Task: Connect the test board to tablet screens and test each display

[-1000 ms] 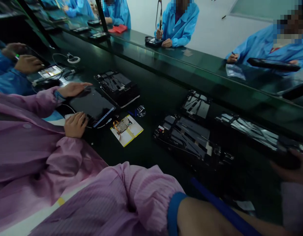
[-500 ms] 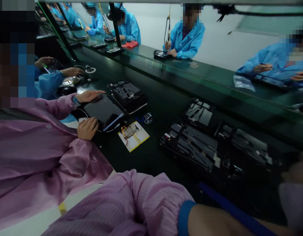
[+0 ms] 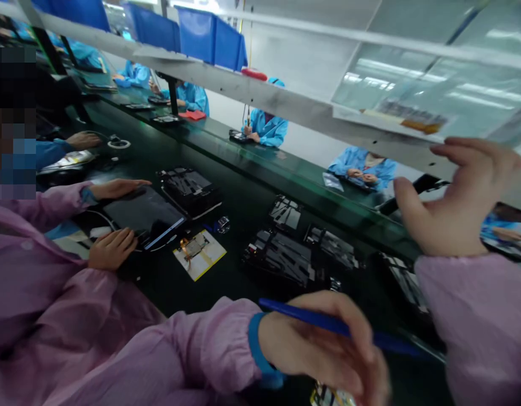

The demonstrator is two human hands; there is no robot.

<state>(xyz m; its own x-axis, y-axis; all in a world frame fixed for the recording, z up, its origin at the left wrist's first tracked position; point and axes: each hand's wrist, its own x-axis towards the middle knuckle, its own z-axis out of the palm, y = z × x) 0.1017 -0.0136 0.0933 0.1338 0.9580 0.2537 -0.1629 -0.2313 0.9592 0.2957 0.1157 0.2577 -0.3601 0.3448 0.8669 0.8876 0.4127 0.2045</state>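
Note:
My left hand (image 3: 323, 341), in a pink sleeve with a blue wristband, is low in the middle with curled fingers. A slim blue stick-like tool (image 3: 305, 314) lies across it, held between thumb and forefinger; its exact kind is blurred. Just below that hand, a circuit part with yellow edges (image 3: 328, 396) shows at the bottom of the picture. My right hand (image 3: 463, 194) is raised at the right, close in view to the shelf edge, with thumb and fingers apart and nothing visible in it. Opened tablets (image 3: 283, 256) with dark innards lie on the bench beyond my hands.
A white shelf beam (image 3: 294, 98) crosses above the bench, carrying blue bins (image 3: 197, 34). At left, a co-worker in pink rests both hands by a dark-screened tablet (image 3: 144, 211). A battery-like white panel (image 3: 207, 256) lies nearby. People in blue sit across the dark green bench (image 3: 239, 180).
The view has tilted up and turned right, bringing the shelf and bins into sight. My right hand has risen from the bench's right side; my left hand now shows with the blue tool.

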